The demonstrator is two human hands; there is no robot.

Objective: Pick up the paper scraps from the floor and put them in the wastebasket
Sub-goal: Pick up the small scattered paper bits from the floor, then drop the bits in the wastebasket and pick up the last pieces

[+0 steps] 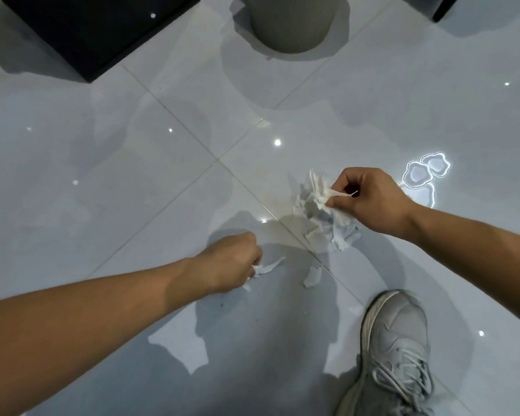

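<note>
White torn paper scraps (321, 223) lie in a loose pile on the glossy tiled floor at centre right. My right hand (370, 199) is shut on a bunch of scraps (321, 192) at the top of that pile. My left hand (231, 262) is lower and to the left, pinching a thin paper scrap (267, 267) just above the floor. One loose scrap (312, 276) lies alone on the floor between my hands. The grey ribbed wastebasket (291, 22) stands at the top centre, well beyond both hands; only its lower wall shows.
A black cabinet or box (96, 31) stands at the top left, beside the wastebasket. Another dark object (446, 6) sits at the top right corner. My grey sneaker (397, 352) is planted at the bottom right. Ceiling lights reflect in the white tiled floor (132, 175).
</note>
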